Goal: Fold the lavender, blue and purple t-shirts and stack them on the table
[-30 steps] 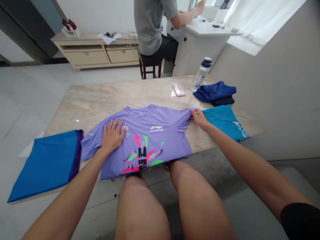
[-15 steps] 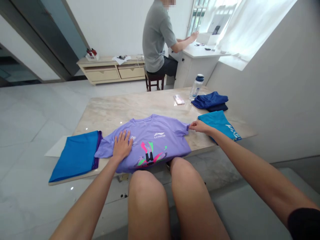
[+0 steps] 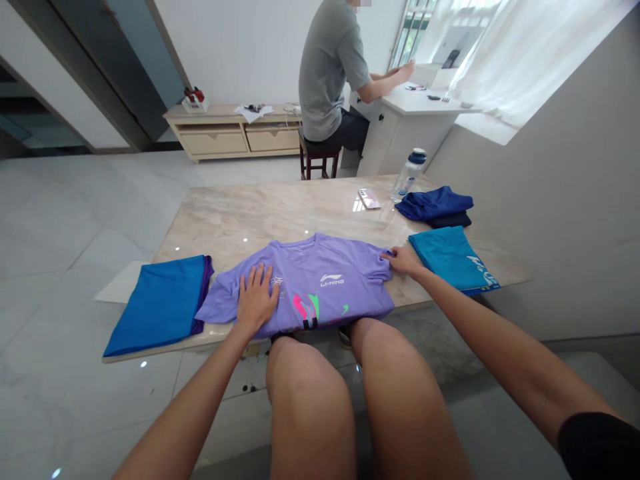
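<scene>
A purple T-shirt (image 3: 300, 277) with a LI-NING logo and a colourful print lies front up on the marble table (image 3: 260, 207), its lower part hanging over the near edge by my knees. My left hand (image 3: 257, 301) rests flat on its left chest, fingers spread. At the shirt's right sleeve, my right hand (image 3: 403, 259) pinches the sleeve's end between thumb and fingers. Left of the shirt lies a folded blue garment (image 3: 157, 300) with a purple edge. Just right of my right hand is a folded turquoise garment (image 3: 445, 250) with white lettering.
A dark blue bundle of clothing (image 3: 437, 203), a water bottle (image 3: 409, 175) and a phone (image 3: 369, 199) stand or lie at the table's far right. Beyond, a person in grey (image 3: 330, 73) sits on a stool (image 3: 319, 155) at a white desk (image 3: 420, 100). A low cabinet (image 3: 215, 141) lines the wall.
The shirt's lower print shows less now, as more of it drops past the table edge. Both hands keep their places on the shirt. The whole view has shifted slightly.
</scene>
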{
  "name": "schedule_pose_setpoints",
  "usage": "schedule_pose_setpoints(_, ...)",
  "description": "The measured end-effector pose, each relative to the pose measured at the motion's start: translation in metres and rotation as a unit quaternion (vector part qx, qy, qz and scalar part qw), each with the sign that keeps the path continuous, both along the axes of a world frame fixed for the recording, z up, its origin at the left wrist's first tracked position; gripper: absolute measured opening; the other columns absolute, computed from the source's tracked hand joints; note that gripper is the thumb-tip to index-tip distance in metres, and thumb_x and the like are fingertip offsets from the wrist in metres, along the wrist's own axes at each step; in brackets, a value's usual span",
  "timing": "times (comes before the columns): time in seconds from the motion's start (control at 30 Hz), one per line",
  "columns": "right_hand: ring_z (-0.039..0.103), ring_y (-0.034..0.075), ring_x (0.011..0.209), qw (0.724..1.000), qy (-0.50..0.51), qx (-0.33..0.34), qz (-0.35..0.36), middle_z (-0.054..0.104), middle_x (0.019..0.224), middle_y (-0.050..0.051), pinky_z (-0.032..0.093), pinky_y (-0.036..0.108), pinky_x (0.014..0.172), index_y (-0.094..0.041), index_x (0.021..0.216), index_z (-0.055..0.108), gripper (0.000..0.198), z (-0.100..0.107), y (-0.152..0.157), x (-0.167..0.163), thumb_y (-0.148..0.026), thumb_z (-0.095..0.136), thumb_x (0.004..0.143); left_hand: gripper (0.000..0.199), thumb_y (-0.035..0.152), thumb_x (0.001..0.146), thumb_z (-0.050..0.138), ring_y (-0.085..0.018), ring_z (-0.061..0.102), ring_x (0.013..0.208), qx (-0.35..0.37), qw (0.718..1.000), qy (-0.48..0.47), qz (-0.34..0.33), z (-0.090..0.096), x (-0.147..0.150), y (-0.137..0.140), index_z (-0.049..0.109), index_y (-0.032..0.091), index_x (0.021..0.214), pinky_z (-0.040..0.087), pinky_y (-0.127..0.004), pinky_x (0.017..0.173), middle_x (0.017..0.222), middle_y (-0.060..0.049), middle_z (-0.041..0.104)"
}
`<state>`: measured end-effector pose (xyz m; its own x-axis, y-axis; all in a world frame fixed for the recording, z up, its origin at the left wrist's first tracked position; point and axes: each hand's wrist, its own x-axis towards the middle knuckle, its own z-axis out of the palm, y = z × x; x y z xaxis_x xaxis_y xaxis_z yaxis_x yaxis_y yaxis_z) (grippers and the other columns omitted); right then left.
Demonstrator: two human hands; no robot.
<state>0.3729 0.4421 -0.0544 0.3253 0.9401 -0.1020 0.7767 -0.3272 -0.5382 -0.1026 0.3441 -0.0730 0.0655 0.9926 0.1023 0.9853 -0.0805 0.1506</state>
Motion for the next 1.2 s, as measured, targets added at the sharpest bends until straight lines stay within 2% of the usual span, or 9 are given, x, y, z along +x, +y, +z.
schedule_pose_setpoints(0.17, 0.071, 0.020, 0.085, 0.953, 0.273, 0.088, -0.101, 0.071, 0.088, 0.002, 0.064, 0.034, 0.078, -0.024, 0.102, 0.058, 0.016, 0.019, 0.012, -0.003, -0.039, 0.063, 0.105, 0.069, 0.042, 0.111, 0.035, -0.036, 0.029, 0.171, 0.001, 1.000, 0.000, -0.012, 0.000, 0.003, 0.009, 0.044, 0.014, 0.173, 0.018, -0.061, 0.140, 0.183, -0.015, 0.036)
schedule_pose_setpoints(0.3, 0.074, 0.024, 0.084, 0.940, 0.317, -0.030, -0.119, 0.075, 0.087, 0.007, 0.065, 0.035, 0.074, -0.023, 0.093, 0.063, 0.025, 0.033, 0.004, 0.008, -0.043, 0.075, 0.100, 0.068, 0.042, 0.111, 0.036, -0.036, 0.030, 0.171, 0.006, 1.000, -0.003, -0.015, 0.000, 0.004, 0.013, 0.046, 0.014, 0.173, 0.019, -0.061, 0.140, 0.182, -0.016, 0.038)
schedule_pose_setpoints(0.4, 0.076, 0.027, 0.090, 0.946, 0.273, -0.168, -0.051, 0.080, 0.092, 0.011, 0.065, 0.035, 0.074, -0.021, 0.085, 0.069, 0.034, 0.039, -0.007, 0.024, -0.042, 0.095, 0.081, 0.067, 0.042, 0.111, 0.037, -0.035, 0.030, 0.171, 0.010, 1.000, -0.009, -0.013, 0.001, 0.005, 0.015, 0.046, 0.017, 0.173, 0.020, -0.060, 0.140, 0.182, -0.014, 0.039)
schedule_pose_setpoints(0.47, 0.076, 0.028, 0.089, 0.954, 0.231, -0.192, -0.012, 0.081, 0.091, 0.011, 0.065, 0.035, 0.072, -0.021, 0.082, 0.072, 0.036, 0.042, -0.013, 0.035, -0.040, 0.101, 0.072, 0.067, 0.042, 0.111, 0.037, -0.035, 0.031, 0.171, 0.008, 1.000, -0.012, -0.012, 0.002, 0.006, 0.015, 0.046, 0.018, 0.173, 0.020, -0.060, 0.140, 0.182, -0.014, 0.039)
schedule_pose_setpoints(0.67, 0.076, 0.032, 0.102, 1.000, 0.002, 0.007, 0.003, 0.082, 0.104, 0.016, 0.061, 0.042, 0.093, -0.015, 0.097, 0.078, 0.029, 0.044, -0.017, 0.043, -0.042, 0.070, 0.104, 0.069, 0.042, 0.111, 0.036, -0.036, 0.031, 0.170, 0.003, 1.000, -0.015, -0.012, 0.002, 0.007, 0.016, 0.046, 0.014, 0.173, 0.019, -0.061, 0.140, 0.182, -0.016, 0.038)
schedule_pose_setpoints(0.8, 0.075, 0.041, 0.117, 0.980, -0.196, -0.013, 0.045, 0.079, 0.119, 0.027, 0.057, 0.050, 0.102, -0.012, 0.109, 0.078, 0.037, 0.046, -0.020, 0.031, -0.045, 0.062, 0.109, 0.068, 0.043, 0.111, 0.037, -0.035, 0.032, 0.170, 0.009, 1.000, -0.022, -0.013, 0.001, 0.005, 0.017, 0.046, 0.017, 0.173, 0.020, -0.061, 0.140, 0.182, -0.014, 0.039)
schedule_pose_setpoints(0.97, 0.074, 0.050, 0.122, 0.963, -0.253, -0.068, 0.067, 0.073, 0.126, 0.038, 0.057, 0.058, 0.103, -0.005, 0.114, 0.077, 0.032, 0.061, -0.008, 0.008, -0.034, 0.063, 0.108, 0.069, 0.044, 0.111, 0.035, -0.036, 0.031, 0.170, 0.009, 1.000, -0.016, -0.013, 0.001, 0.005, 0.017, 0.046, 0.013, 0.172, 0.020, -0.060, 0.140, 0.182, -0.016, 0.038)
schedule_pose_setpoints(1.1, 0.081, 0.041, 0.093, 0.992, -0.050, -0.044, 0.107, 0.078, 0.090, 0.024, 0.065, 0.050, 0.087, -0.013, 0.101, 0.074, 0.026, 0.082, 0.009, -0.023, -0.039, 0.072, 0.104, 0.068, 0.043, 0.110, 0.035, -0.035, 0.032, 0.170, 0.010, 1.000, -0.017, -0.014, 0.000, 0.005, 0.017, 0.047, 0.016, 0.172, 0.021, -0.060, 0.140, 0.181, -0.015, 0.040)
schedule_pose_setpoints(1.2, 0.077, 0.028, 0.065, 0.948, 0.249, -0.073, 0.185, 0.080, 0.083, 0.013, 0.065, 0.039, 0.062, -0.019, 0.120, 0.067, 0.037, 0.093, 0.012, -0.049, -0.054, 0.069, 0.106, 0.068, 0.044, 0.110, 0.035, -0.035, 0.033, 0.170, 0.019, 1.000, -0.020, -0.012, -0.002, 0.004, 0.018, 0.047, 0.017, 0.172, 0.021, -0.060, 0.140, 0.181, -0.015, 0.040)
